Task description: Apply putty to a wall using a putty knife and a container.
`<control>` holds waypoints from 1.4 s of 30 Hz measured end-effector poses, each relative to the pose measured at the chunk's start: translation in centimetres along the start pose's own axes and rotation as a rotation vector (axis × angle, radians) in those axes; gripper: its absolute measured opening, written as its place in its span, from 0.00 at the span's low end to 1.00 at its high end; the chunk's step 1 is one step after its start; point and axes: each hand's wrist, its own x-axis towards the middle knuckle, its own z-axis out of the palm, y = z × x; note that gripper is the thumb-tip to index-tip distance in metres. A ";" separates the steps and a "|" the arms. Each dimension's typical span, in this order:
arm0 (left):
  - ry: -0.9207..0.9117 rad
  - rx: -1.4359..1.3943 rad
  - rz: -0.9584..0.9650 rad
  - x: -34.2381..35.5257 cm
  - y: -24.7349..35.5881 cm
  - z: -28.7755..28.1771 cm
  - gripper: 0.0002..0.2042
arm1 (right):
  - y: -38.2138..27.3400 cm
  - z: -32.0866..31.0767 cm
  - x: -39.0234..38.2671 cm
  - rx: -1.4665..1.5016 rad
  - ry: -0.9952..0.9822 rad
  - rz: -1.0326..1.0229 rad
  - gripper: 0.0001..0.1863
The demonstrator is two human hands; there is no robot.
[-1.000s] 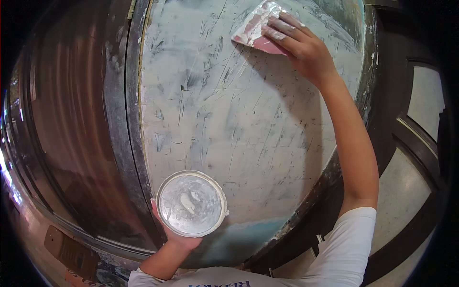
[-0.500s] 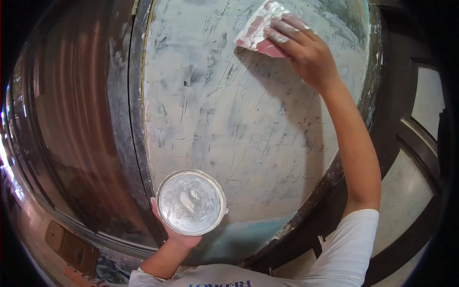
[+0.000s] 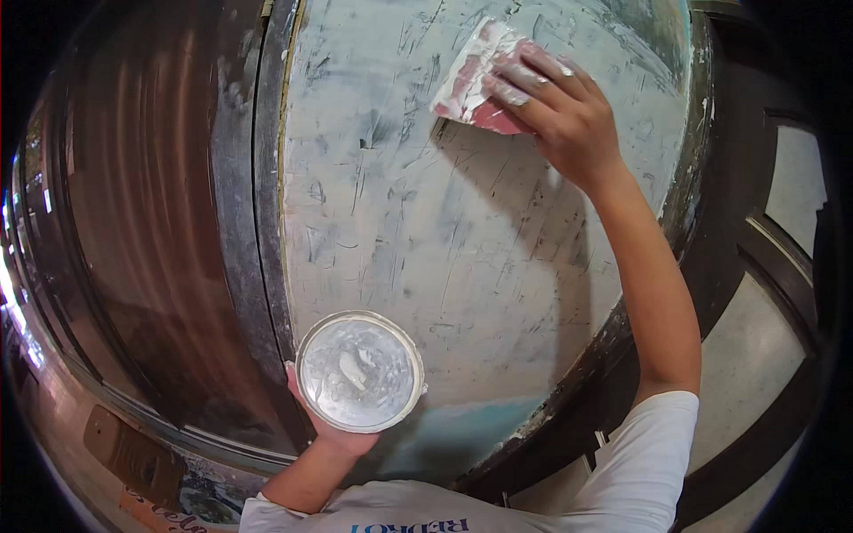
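My right hand (image 3: 569, 120) is closed on a flat pink spreader (image 3: 466, 89) smeared with white paste, against the upper part of a scuffed, pale-coated panel (image 3: 418, 240). Paste also coats my fingers, and a shadow falls below the spreader. At the lower left, my left hand (image 3: 346, 440) holds a round metal lid (image 3: 382, 377) from underneath, with a small lump of white paste near its middle; most of those fingers are hidden by it.
A glossy dark wooden panel (image 3: 142, 231) stands to the left, and a dark-framed door with pale insets (image 3: 746, 373) to the right. A weathered frame edge (image 3: 235, 231) borders the pale panel. A brown plastic object (image 3: 124, 444) lies at the lower left.
My right hand and the spreader have come down a little on the panel. The lid in my left hand sits slightly higher in view, and the panel has shifted slightly rightward in the picture.
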 end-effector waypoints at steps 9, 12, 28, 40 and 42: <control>0.024 -0.021 -0.014 -1.4 1.6 -0.1 0.43 | -2.1 -0.3 -1.2 -0.067 -0.093 0.055 0.15; 0.031 0.014 0.016 -2.2 1.9 0.0 0.43 | -2.1 -0.8 -2.1 -0.054 -0.086 0.055 0.15; 0.041 -0.029 -0.079 -5.0 6.0 -0.1 0.43 | -6.1 -1.2 -1.3 -0.096 -0.196 0.131 0.17; 0.119 0.029 -0.104 -5.9 9.8 -2.5 0.44 | -7.9 -6.4 3.0 -0.019 -0.198 0.248 0.12; 0.118 0.034 -0.117 -5.7 10.3 -2.7 0.43 | -8.5 -6.4 3.8 0.485 -0.032 0.806 0.04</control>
